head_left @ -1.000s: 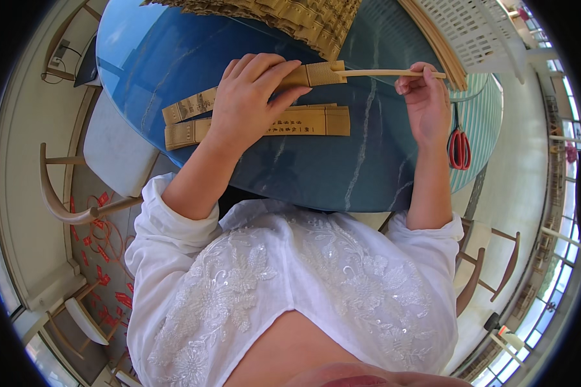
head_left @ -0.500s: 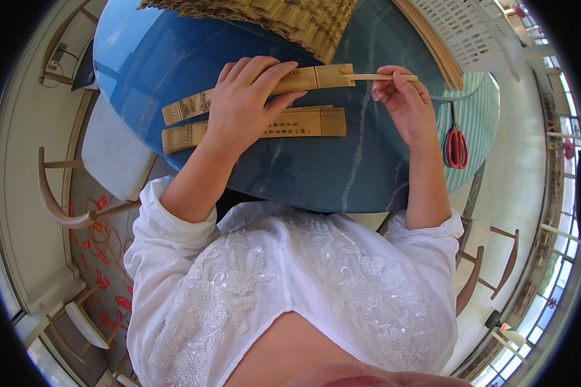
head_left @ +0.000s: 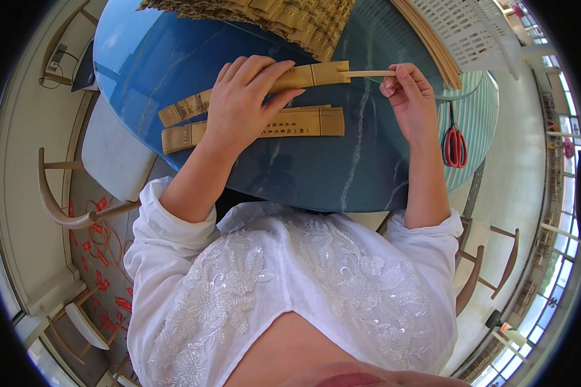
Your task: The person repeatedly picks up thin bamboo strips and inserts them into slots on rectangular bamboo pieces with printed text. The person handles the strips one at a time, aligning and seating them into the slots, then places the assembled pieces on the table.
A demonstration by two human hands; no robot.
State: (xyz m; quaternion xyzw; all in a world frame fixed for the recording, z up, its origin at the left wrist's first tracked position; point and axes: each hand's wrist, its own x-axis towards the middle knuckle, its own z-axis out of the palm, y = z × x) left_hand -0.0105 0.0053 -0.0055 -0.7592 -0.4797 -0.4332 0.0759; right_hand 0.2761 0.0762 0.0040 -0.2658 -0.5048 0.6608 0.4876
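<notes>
A brown printed paper chopstick sleeve [head_left: 313,75] lies in my left hand [head_left: 242,97], fingers over it and thumb along its near side. Its right end has a wooden chopstick [head_left: 368,73] in its mouth, with a pale length showing. My right hand [head_left: 408,97] pinches the chopstick's outer end between thumb and fingers. Just nearer to me, several more sleeves [head_left: 323,121] lie in a small stack, partly under my left hand and wrist. Whether one or two chopsticks are in the sleeve I cannot tell.
A big heap of brown sleeves [head_left: 303,26] stands at the far side of the blue marbled table [head_left: 290,174]. Far right, a bundle of wooden sticks [head_left: 432,51] lies beside a white plastic basket [head_left: 465,32]. Red-handled scissors [head_left: 454,148] rest on a striped mat [head_left: 481,122].
The chopstick has gone farther left into the sleeve, so less of it shows. My right fingers have closed around its outer end. The sleeve has shifted slightly left.
</notes>
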